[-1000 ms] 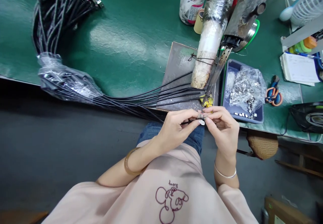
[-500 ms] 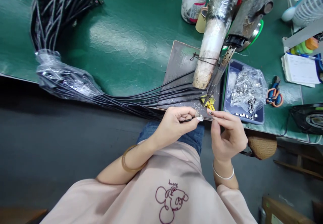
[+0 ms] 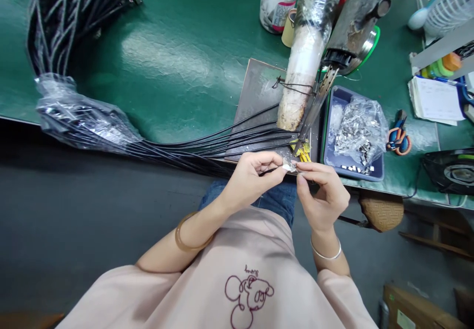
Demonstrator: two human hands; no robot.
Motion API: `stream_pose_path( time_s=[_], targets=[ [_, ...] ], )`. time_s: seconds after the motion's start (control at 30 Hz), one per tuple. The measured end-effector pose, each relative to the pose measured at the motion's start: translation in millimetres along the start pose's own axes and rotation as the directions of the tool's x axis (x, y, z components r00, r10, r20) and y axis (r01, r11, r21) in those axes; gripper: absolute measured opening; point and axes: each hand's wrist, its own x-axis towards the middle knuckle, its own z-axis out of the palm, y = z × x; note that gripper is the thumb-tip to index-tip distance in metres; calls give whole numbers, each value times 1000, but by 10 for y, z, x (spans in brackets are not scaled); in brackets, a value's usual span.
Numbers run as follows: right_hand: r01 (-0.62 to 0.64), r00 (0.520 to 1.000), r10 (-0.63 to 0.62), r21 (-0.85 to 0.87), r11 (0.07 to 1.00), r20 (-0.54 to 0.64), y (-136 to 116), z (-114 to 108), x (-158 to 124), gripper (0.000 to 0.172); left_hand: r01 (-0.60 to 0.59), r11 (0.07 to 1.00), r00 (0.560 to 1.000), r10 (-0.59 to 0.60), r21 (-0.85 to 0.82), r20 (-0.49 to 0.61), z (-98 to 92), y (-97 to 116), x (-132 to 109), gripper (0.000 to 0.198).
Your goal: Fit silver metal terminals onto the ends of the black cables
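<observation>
Close to the bench's front edge, my left hand (image 3: 254, 175) pinches a black cable near its end, where a small whitish, shiny piece (image 3: 289, 168) sticks out past the fingertips. My right hand (image 3: 324, 190) has thumb and fingers brought together right at that end; whatever lies between them is too small to make out. The other black cables (image 3: 185, 146) run leftward in a bundle, partly inside clear plastic wrap (image 3: 85, 116). Just beyond my fingers lies a yellow piece (image 3: 303, 152) on a grey board (image 3: 246, 92).
A wrapped white tube (image 3: 296, 92) and a thin metal bar (image 3: 313, 114) slant down over the board. On the right stand a blue tray (image 3: 377, 173) with small metal parts in a bag, pliers (image 3: 399, 134) and a notepad (image 3: 437, 99). A clear cup (image 3: 272, 8) stands behind.
My right hand has moved left, closing the gap to the cable end in my left hand. The whole view has shifted slightly.
</observation>
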Motion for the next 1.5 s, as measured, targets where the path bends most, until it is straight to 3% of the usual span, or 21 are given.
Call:
stream_pose_path(
  time_s=[0.53,0.93,1.5],
  targets=[
    [221,975,-217,-198,955,40,88,16,39,26,-9,996,998,14,92,-63,35,3,49,12],
    [174,984,-167,-174,969,55,95,21,104,25,-36,992,993,50,123,-109,65,61,102,7],
    [234,972,-216,-257,938,94,32,4,152,22,-20,995,994,29,93,-101,43,77,106,8]
  ],
)
